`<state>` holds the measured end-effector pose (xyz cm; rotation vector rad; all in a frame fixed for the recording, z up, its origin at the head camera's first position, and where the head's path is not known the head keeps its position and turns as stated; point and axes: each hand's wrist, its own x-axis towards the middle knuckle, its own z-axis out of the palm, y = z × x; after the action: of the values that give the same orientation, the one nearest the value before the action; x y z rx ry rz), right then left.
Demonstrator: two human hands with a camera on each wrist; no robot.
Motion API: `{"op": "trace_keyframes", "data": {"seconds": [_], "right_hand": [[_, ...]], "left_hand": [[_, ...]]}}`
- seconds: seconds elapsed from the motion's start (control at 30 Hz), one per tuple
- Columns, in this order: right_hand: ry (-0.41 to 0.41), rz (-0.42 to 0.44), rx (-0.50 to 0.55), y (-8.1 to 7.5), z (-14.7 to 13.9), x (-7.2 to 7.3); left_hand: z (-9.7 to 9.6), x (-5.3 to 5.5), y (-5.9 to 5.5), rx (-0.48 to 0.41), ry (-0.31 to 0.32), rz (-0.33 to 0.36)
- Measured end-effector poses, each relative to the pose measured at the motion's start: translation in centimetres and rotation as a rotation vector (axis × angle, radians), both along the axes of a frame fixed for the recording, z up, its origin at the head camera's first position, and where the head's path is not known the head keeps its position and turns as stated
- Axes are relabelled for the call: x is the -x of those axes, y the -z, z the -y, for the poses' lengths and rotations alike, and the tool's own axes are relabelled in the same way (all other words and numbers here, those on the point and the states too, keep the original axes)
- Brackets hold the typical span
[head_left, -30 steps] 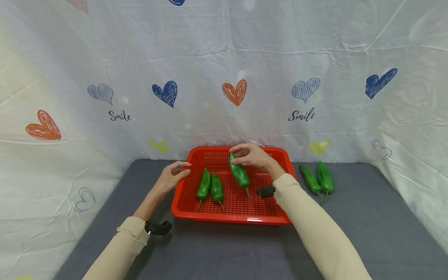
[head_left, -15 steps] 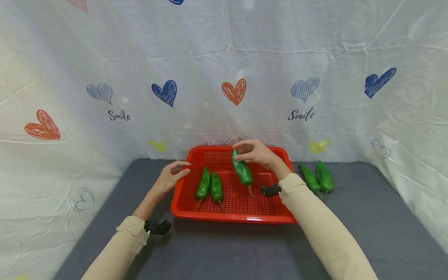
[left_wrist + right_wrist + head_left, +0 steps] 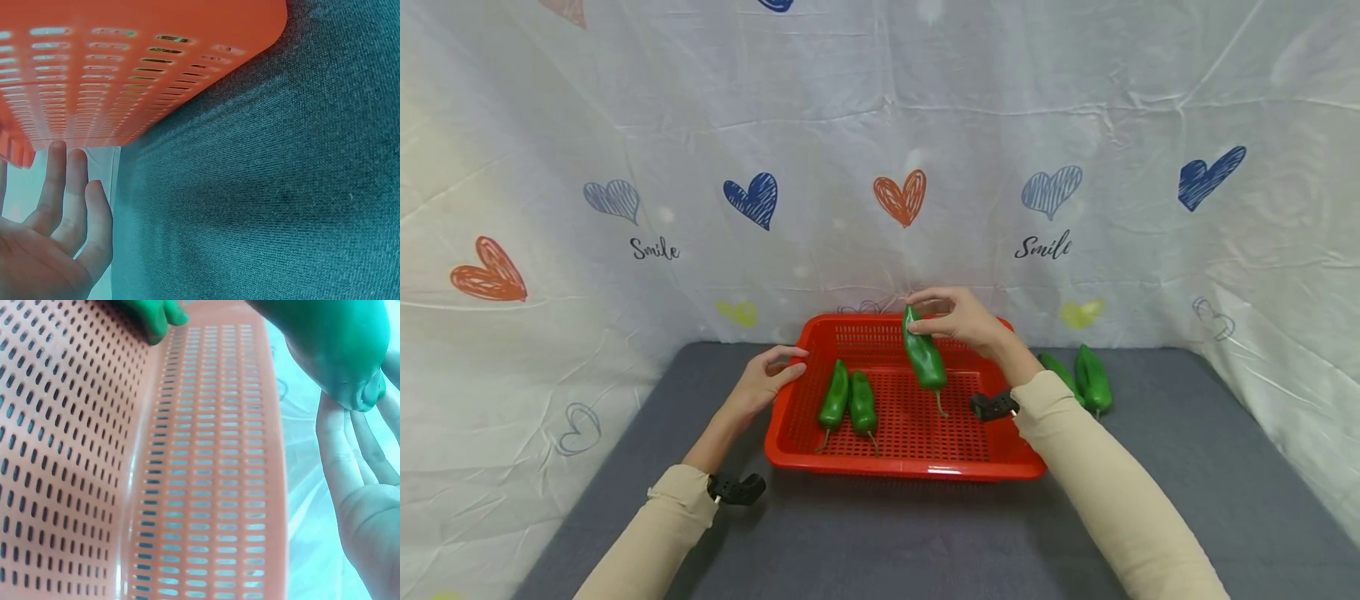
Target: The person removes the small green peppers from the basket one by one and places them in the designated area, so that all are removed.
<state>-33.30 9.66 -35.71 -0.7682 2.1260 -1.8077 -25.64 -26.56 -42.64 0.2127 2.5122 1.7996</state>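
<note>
My right hand (image 3: 962, 319) pinches a green chili pepper (image 3: 927, 360) by its tip, stem hanging down, above the red plastic basket (image 3: 910, 471). The right wrist view shows this held pepper (image 3: 340, 347) large at the top right, the hand (image 3: 365, 469) below it. Two green peppers, one left (image 3: 833, 398) and one right (image 3: 862, 402), lie in the basket's left half. My left hand (image 3: 762, 382) rests at the basket's left rim with relaxed fingers. In the left wrist view, its fingers (image 3: 75, 206) lie beside the slotted wall (image 3: 81, 69); the thumb is hidden.
Two more green peppers, one partly hidden by the right sleeve (image 3: 1060, 373) and one further right (image 3: 1093, 381), lie on the grey cloth (image 3: 1180, 467) right of the basket. A white curtain (image 3: 820, 100) with printed hearts hangs close behind.
My right hand has lifted the pepper up and slightly right over the basket. The left hand stays at the rim, and the two peppers inside have not moved.
</note>
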Motion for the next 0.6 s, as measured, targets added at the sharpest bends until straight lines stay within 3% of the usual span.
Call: {"op": "trace_keyframes", "data": {"seconds": [0.6], "right_hand": [[0.045, -0.060, 0.030, -1.9, -3.2, -0.9]], "left_hand": [[-0.1, -0.3, -0.3, 0.002, 0.001, 0.001]]}}
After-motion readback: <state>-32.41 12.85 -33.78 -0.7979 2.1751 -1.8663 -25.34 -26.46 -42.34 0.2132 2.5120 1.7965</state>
